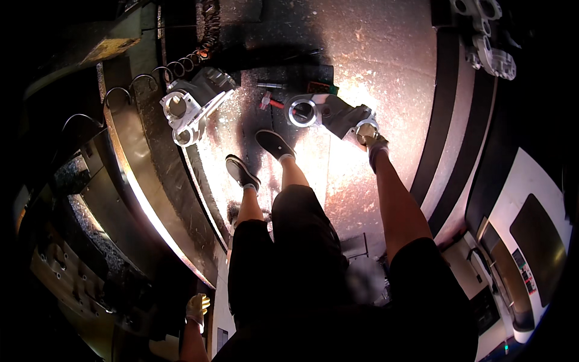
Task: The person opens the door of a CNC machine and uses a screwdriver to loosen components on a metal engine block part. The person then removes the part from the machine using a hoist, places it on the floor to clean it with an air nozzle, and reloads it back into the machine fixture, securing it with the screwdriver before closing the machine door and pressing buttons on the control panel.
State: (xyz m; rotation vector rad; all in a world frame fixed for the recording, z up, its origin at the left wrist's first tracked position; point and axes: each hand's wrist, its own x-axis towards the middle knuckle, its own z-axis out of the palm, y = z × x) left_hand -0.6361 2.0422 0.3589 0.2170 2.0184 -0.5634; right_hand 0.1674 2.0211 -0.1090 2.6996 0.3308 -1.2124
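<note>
My right hand [378, 146] grips the casting [339, 117] by its right-hand ring; whether the casting rests on the floor [386, 54] I can't tell. A hammer [275, 103] lies beside its left end. My left hand [196, 308], well apart, has its fingers loosely spread.

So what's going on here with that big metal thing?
The person's gloved right hand grips a ring-shaped end of a grey metal part. Their gloved left hand is well away from it, at the lower left, with nothing visible in it. A red-handled hammer lies just left of the gripped part, and a second metal part sits farther left.
</note>
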